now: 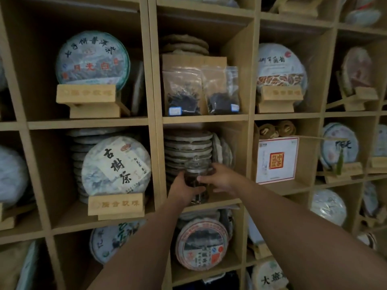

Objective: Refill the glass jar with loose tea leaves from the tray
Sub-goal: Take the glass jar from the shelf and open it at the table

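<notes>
A clear glass jar (pixel 195 171) with a glass knob lid and dark tea leaves inside stands at the front of the middle cubby of a wooden shelf wall (pixel 205 119). My left hand (pixel 183 190) wraps its left side and lower body. My right hand (pixel 222 177) grips its right side, fingers across the front. Both arms reach forward from the bottom of the view. No tray is in view.
Behind the jar rises a stack of paper-wrapped tea cakes (pixel 188 145). The cubby above holds two plastic bags of dark tea (pixel 184 97). Wrapped tea cakes on wooden stands (pixel 116 206) fill neighbouring cubbies, and a white box (pixel 276 162) sits to the right.
</notes>
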